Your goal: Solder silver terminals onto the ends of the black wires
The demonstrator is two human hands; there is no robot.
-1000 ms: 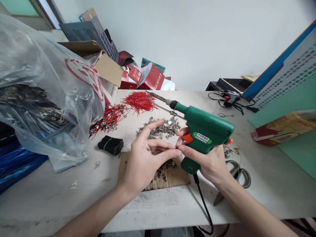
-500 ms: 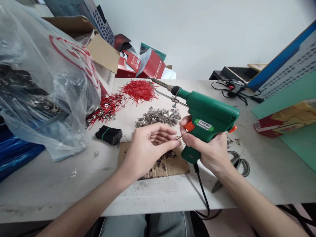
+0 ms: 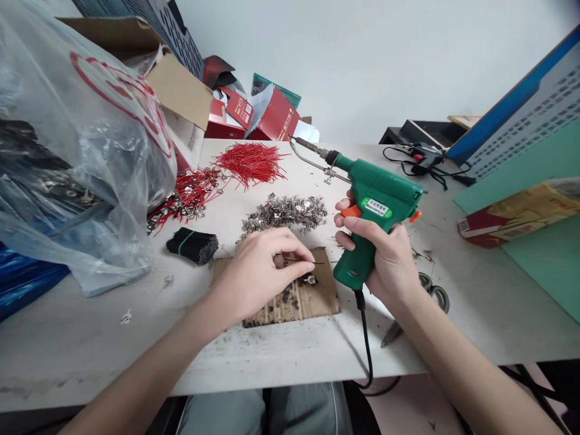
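Far left, a big clear plastic bag (image 3: 77, 157) is slumped on the table (image 3: 90, 338), with a red ring-shaped print on it that's too crumpled to read. Next to it there's a heap of red leads with metal ends (image 3: 185, 196), a loose pile of red wires (image 3: 251, 163) behind that, and a black bundle (image 3: 193, 246) tied with a green band.

The left hand (image 3: 258, 275) is down over a scrap of cardboard (image 3: 290, 305). Its fingers are curled in, and thumb and forefinger are pinched tight on a thin dark wire (image 3: 317, 262) that pokes out toward the right. A small metal terminal (image 3: 310, 280) lies on the cardboard just below the fingertips; can't tell if the wire touches it. A pile of silver terminals (image 3: 283, 211) sits just beyond the cardboard.

The right hand (image 3: 385, 266) is wrapped firmly around the grip of a green soldering gun (image 3: 380, 193), held up off the table, tip pointing up and away to the left. The forefinger rests on the orange trigger (image 3: 351, 211). The gun's cord drops off the table's near edge. The two hands are near each other but not touching.

Writing-wise: the gun has a green and white sticker (image 3: 377, 208), way too small to read. The red boxes (image 3: 276, 115) at the back have white lettering, unreadable too. Scissors (image 3: 437, 296) peek out behind the right wrist, and a red and yellow carton (image 3: 521, 211) lies far right, its print blurred.
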